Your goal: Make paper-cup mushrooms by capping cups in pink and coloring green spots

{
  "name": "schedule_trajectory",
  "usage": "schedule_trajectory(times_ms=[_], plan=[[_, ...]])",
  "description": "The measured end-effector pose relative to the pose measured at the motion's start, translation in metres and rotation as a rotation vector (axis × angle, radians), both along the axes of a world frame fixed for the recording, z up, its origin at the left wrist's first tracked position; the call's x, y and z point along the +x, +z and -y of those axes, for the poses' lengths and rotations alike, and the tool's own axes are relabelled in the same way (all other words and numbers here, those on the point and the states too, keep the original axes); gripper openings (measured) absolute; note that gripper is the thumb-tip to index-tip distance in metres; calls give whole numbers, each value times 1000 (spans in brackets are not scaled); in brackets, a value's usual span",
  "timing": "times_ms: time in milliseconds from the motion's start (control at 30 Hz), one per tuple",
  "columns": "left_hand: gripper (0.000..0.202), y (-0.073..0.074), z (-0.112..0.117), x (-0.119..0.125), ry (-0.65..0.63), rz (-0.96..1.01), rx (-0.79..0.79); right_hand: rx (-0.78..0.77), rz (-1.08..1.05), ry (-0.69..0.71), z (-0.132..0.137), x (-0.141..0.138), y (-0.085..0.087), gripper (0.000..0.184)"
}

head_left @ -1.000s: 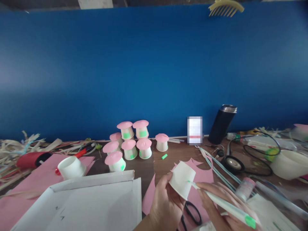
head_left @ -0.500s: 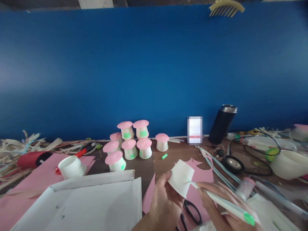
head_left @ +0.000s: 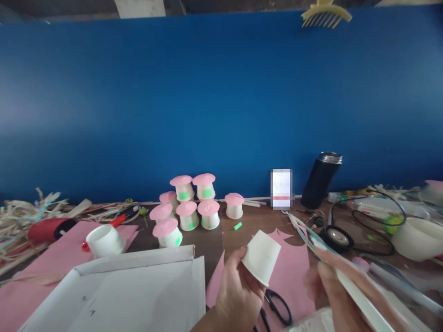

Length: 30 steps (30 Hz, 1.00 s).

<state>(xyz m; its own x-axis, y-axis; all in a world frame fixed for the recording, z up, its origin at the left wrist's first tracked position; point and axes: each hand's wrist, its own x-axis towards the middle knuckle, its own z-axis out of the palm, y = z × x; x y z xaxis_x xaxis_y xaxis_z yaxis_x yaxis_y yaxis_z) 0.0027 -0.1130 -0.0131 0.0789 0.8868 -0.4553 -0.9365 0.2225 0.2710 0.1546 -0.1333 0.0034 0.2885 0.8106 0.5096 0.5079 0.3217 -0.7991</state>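
My left hand [head_left: 240, 288] is wrapped round a white paper cup [head_left: 262, 257], held tilted with its base up. To the right, my right hand [head_left: 346, 281] grips a white marker [head_left: 360, 293] with a greenish tip; motion smears it. The marker is apart from the cup. Cut pink paper [head_left: 294, 267] lies beneath both hands, and black-handled scissors [head_left: 279, 308] rest on it, partly hidden by my left hand. A small green marker cap [head_left: 237, 226] lies behind the cup. Several upturned cups with pink paper discs [head_left: 187, 209] on top and green patches stand at the back.
An open white box [head_left: 138, 290] fills the front left, with a white cup [head_left: 105, 240] and pink sheets behind it. Toward the right are a black flask [head_left: 320, 182], a tape measure [head_left: 337, 237], cords and a large pale cup [head_left: 418, 240]. A blue panel [head_left: 221, 101] rises behind.
My right hand has moved right with the marker, taking its tip away from the cup's side. My left hand keeps the cup in nearly the same place.
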Motion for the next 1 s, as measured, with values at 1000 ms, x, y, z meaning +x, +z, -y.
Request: schedule_trajectory(times_ms=[1000], plan=[[13,-17,8,24,-92,2,20,-198,-504,235,-32,7,-26,43]])
